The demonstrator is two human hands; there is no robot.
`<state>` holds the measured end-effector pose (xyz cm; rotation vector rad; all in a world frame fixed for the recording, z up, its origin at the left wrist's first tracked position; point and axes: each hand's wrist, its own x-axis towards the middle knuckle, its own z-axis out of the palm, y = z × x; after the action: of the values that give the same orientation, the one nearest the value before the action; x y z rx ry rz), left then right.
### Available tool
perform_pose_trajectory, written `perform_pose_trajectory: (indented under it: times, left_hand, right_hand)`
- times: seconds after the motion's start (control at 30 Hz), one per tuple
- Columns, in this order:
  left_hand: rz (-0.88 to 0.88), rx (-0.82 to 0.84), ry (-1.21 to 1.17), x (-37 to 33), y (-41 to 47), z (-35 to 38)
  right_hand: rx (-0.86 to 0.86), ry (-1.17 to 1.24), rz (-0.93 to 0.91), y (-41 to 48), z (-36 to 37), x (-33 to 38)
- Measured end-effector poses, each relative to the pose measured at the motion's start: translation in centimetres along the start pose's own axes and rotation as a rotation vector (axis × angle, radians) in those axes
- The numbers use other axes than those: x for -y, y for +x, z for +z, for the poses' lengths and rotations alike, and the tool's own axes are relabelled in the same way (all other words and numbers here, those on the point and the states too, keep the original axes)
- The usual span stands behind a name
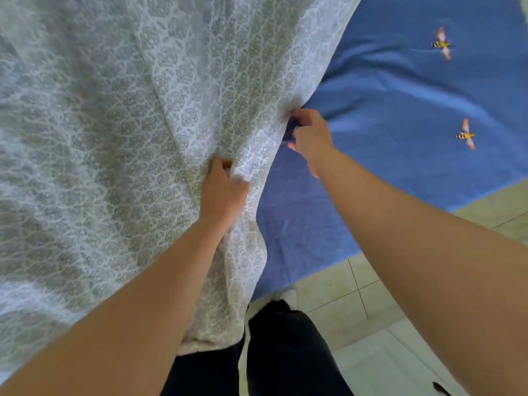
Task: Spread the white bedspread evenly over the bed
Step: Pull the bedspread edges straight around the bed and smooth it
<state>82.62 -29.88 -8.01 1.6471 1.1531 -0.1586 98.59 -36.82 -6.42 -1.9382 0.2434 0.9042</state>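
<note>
While the white bedspread (120, 132) covers only the bed's left part, both hands grip its bunched edge: left hand (224, 190) clenched in folds, right hand (310, 138) pinching (blue sheet (400, 115) exposed). Best drawn rightward evenly.

Bedspread (114, 124) left, over sheet (400, 110)

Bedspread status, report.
Left hand and right hand both gripping white bedspread edge. Blue sheet right side uncovered. Nothing obstructing.
</note>
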Motion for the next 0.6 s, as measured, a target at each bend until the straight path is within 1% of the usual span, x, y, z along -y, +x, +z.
perform_pose_trajectory:
  times: [0.07,0.1,0.2,0.27,0.33,0.4,0.47,0.53,0.6]
  left_hand:
    - [0.086,-0.06,-0.02,0.7,-0.5,0.1]
    - [0.11,-0.08,-0.027,1.0,-0.8,0.4]
    - [0.16,-0.096,-0.076,0.7,-1.8,1.1]
    - [0.171,-0.146,-0.019,0.3,-2.3,1.5]
    - [0.164,-0.19,0.094,-0.1,-3.2,2.3]
    - [0.151,-0.189,0.269,-0.4,-3.8,3.4]
    - [0.061,-0.145,0.47,-0.8,-4.9,5.7]
    - [0.024,-0.11,0.622,-1.3,-5.8,8.5]
    - [0.058,-0.109,0.71,-2.1,-6.5,11.5]
  right_hand:
    - [-0.027,0.212,0.058,1.3,0.2,0.9]
    - [-0.022,0.271,0.074,2.0,0.1,1.4]
    - [0.022,0.344,0.12,5.0,-0.5,2.6]
    - [0.028,0.366,0.131,6.5,-1.0,3.7]
    - [0.055,0.324,0.107,7.0,-1.5,4.5]
    - [0.092,0.252,0.055,6.2,-2.1,4.7]
    - [0.112,0.166,0.0,5.6,-3.4,4.3]
    - [0.06,0.048,-0.061,5.4,-5.8,3.1]
    - [-0.035,-0.078,-0.12,5.7,-9.5,1.8]
